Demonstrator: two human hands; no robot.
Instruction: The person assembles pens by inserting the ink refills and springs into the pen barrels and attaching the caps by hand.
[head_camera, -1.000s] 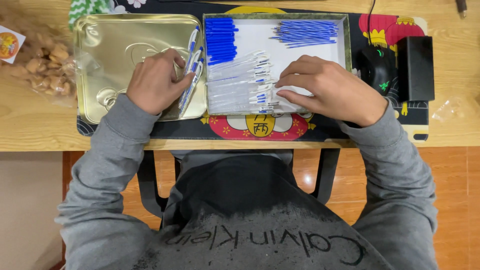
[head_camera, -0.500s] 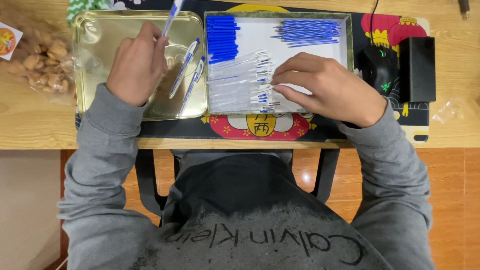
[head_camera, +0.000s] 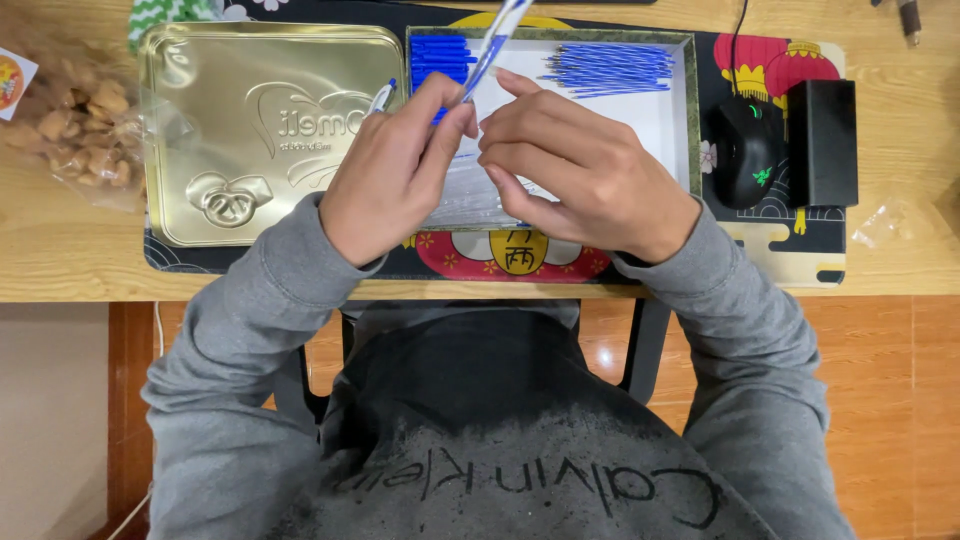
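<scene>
Both hands now together over the white tray (head_camera: 680, 120), left hand (head_camera: 395, 170) gripping a pen (head_camera: 492, 45), right hand (head_camera: 580, 170) curled, grip unclear.

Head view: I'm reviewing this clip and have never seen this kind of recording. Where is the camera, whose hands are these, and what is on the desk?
There is no machine here. The camera sits on a person's head and looks straight down, so the grey sleeves and both hands are that person's own. The left hand and right hand meet over a shallow white tray and together hold one pen, a clear barrel with blue showing inside. The tray holds a stack of blue caps and a bundle of thin blue refills. Left of it lies a gold tin lid with another pen's tip showing beside the left hand. A bag of snacks lies far left; a black mouse and a black box lie right.
</scene>
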